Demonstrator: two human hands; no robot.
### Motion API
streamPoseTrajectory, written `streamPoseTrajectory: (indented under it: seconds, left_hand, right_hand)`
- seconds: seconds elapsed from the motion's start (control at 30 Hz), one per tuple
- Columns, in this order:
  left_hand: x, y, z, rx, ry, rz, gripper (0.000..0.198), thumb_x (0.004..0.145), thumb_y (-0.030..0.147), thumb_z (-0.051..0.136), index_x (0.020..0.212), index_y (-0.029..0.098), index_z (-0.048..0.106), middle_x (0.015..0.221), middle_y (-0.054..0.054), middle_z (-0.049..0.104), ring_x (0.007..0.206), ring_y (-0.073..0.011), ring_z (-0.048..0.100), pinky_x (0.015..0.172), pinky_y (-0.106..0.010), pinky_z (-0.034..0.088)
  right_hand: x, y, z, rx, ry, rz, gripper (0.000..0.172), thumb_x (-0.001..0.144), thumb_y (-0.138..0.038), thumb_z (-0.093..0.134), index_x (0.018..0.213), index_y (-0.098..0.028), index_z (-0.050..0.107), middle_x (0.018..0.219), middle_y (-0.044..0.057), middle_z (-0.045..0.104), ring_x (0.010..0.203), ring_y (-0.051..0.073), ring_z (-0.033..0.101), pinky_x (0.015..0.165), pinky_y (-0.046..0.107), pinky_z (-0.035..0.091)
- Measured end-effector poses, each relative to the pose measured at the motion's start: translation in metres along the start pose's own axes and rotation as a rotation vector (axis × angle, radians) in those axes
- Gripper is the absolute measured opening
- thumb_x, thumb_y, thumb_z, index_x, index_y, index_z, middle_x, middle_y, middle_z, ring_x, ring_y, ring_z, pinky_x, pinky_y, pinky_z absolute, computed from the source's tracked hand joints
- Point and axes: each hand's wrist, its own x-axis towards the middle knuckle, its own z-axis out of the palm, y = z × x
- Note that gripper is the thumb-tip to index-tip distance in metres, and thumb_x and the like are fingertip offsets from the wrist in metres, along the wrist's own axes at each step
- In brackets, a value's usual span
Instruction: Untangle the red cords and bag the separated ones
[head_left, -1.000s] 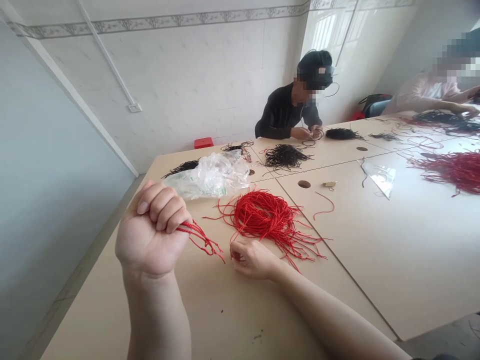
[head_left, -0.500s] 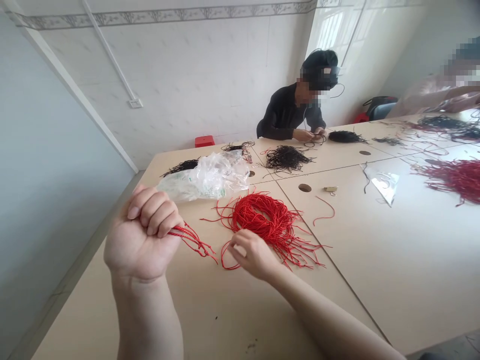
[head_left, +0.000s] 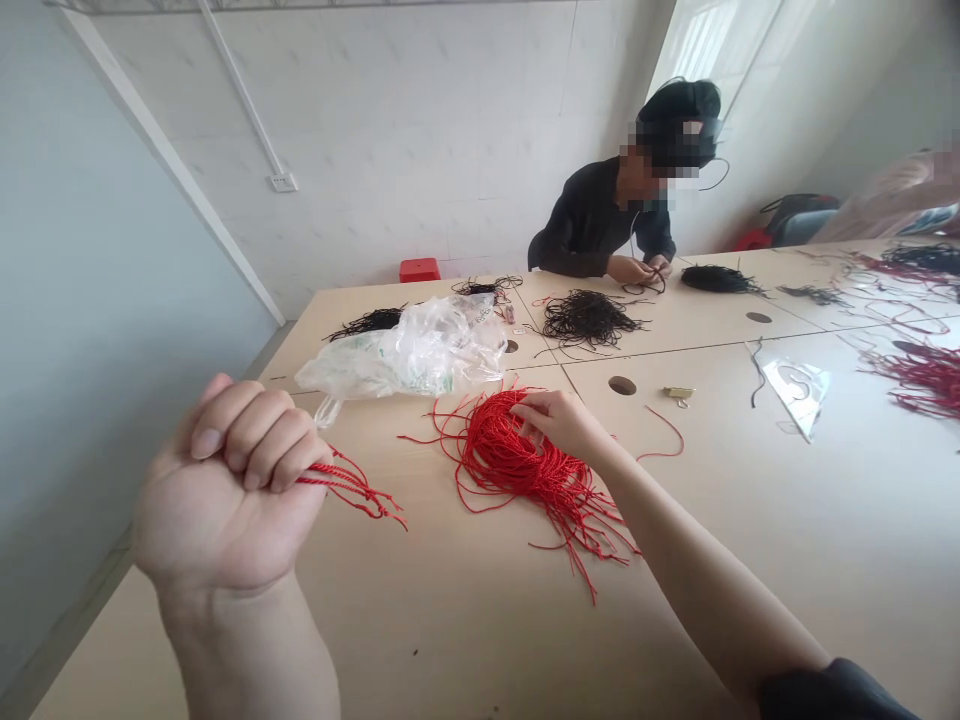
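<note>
My left hand (head_left: 236,480) is raised at the left in a closed fist. Several thin red cords (head_left: 356,490) with knotted ends stick out from its little-finger side; the rest of them is hidden in the palm. On the table lies a loose coil of red cords (head_left: 499,450), its loose ends spread toward the front right. My right hand (head_left: 559,420) reaches over the coil's upper right part, fingers bent and pinching at its strands. The fingertips are partly hidden among the cords.
Behind the coil lies a crumpled clear plastic bag (head_left: 427,350). Black cord bundles (head_left: 592,318) are farther back. A binder clip (head_left: 679,393), a single red cord and a clear set square (head_left: 799,395) lie to the right. A co-worker (head_left: 600,220) across the table handles black cord.
My right hand has moved up and right, from the coil's near left edge onto its top. The coil's loose ends have shifted toward me. My left fist has moved left, still holding cords.
</note>
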Motion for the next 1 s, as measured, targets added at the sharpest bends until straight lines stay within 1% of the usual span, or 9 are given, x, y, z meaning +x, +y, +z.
streamPoseTrajectory:
  seconds: [0.07, 0.2, 0.3, 0.4, 0.5, 0.6, 0.8, 0.93, 1.0]
  left_hand:
    - [0.001, 0.000, 0.000, 0.004, 0.032, 0.016, 0.038, 0.093, 0.010, 0.036, 0.060, 0.020, 0.020, 0.052, 0.006, 0.019, 0.042, -0.0088, 0.019, 0.036, -0.024, 0.021]
    - [0.001, 0.000, 0.000, 0.020, 0.057, 0.044, 0.037, 0.092, 0.011, 0.038, 0.060, 0.020, 0.020, 0.051, 0.006, 0.021, 0.042, -0.0088, 0.020, 0.036, -0.023, 0.022]
    - [0.001, 0.000, -0.002, 0.038, 0.048, 0.057, 0.037, 0.093, 0.013, 0.037, 0.061, 0.020, 0.020, 0.052, 0.006, 0.021, 0.042, -0.0087, 0.021, 0.037, -0.023, 0.023]
    - [0.002, -0.001, -0.004, 0.044, 0.048, 0.070, 0.038, 0.094, 0.014, 0.037, 0.061, 0.020, 0.020, 0.052, 0.006, 0.020, 0.042, -0.0088, 0.021, 0.037, -0.024, 0.022]
    - [0.002, -0.002, -0.004, 0.055, 0.044, 0.081, 0.038, 0.096, 0.015, 0.034, 0.061, 0.020, 0.019, 0.052, 0.006, 0.020, 0.042, -0.0086, 0.021, 0.037, -0.023, 0.022]
    - [0.002, -0.002, -0.004, 0.055, 0.047, 0.073, 0.039, 0.096, 0.016, 0.033, 0.061, 0.020, 0.018, 0.052, 0.006, 0.019, 0.042, -0.0087, 0.021, 0.036, -0.023, 0.022]
    - [0.002, -0.005, -0.003, 0.047, 0.045, 0.027, 0.039, 0.094, 0.014, 0.035, 0.061, 0.020, 0.017, 0.052, 0.006, 0.019, 0.043, -0.0089, 0.020, 0.037, -0.024, 0.021]
    - [0.005, -0.006, -0.002, 0.043, 0.041, -0.001, 0.038, 0.095, 0.014, 0.034, 0.061, 0.020, 0.017, 0.052, 0.006, 0.020, 0.043, -0.0089, 0.019, 0.038, -0.024, 0.021]
    - [0.006, -0.007, -0.002, 0.034, 0.053, -0.020, 0.038, 0.094, 0.014, 0.035, 0.060, 0.020, 0.018, 0.052, 0.006, 0.021, 0.043, -0.0089, 0.019, 0.037, -0.024, 0.021]
  right_hand:
    - [0.005, 0.002, -0.010, 0.058, -0.008, 0.048, 0.045, 0.094, -0.049, 0.037, 0.078, -0.018, 0.066, 0.059, 0.001, 0.064, 0.045, 0.012, 0.052, 0.049, 0.024, 0.039]
    - [0.017, 0.019, -0.019, -0.111, 0.152, 0.193, 0.041, 0.093, -0.046, 0.039, 0.080, -0.019, 0.067, 0.060, 0.003, 0.061, 0.054, 0.016, 0.053, 0.052, 0.026, 0.035]
    - [0.023, 0.034, -0.020, -0.225, 0.214, 0.258, 0.036, 0.094, -0.038, 0.039, 0.084, -0.018, 0.067, 0.071, 0.009, 0.066, 0.068, 0.022, 0.057, 0.061, 0.031, 0.036]
    - [0.022, 0.038, -0.018, -0.309, 0.254, 0.285, 0.032, 0.093, -0.034, 0.043, 0.108, -0.016, 0.063, 0.098, 0.016, 0.067, 0.089, 0.029, 0.059, 0.073, 0.036, 0.038]
    - [0.014, 0.024, -0.009, -0.369, 0.253, 0.149, 0.028, 0.093, -0.031, 0.046, 0.113, -0.017, 0.060, 0.113, 0.015, 0.063, 0.103, 0.029, 0.056, 0.082, 0.037, 0.038]
    - [0.004, 0.006, 0.011, -0.341, 0.107, -0.097, 0.025, 0.096, -0.028, 0.043, 0.086, -0.019, 0.064, 0.092, 0.009, 0.064, 0.087, 0.020, 0.057, 0.073, 0.029, 0.040]
    - [0.010, -0.007, 0.048, -0.376, 0.013, -0.254, 0.024, 0.090, -0.010, 0.045, 0.094, -0.019, 0.067, 0.088, 0.008, 0.060, 0.073, 0.017, 0.053, 0.057, 0.027, 0.032]
    - [0.019, -0.013, 0.029, -0.337, 0.046, -0.303, 0.023, 0.094, -0.018, 0.044, 0.089, -0.018, 0.066, 0.092, 0.009, 0.061, 0.077, 0.017, 0.055, 0.060, 0.029, 0.037]
    - [0.020, -0.021, 0.007, -0.168, 0.188, -0.334, 0.022, 0.096, -0.025, 0.042, 0.099, -0.020, 0.063, 0.105, 0.009, 0.060, 0.084, 0.017, 0.057, 0.065, 0.030, 0.042]
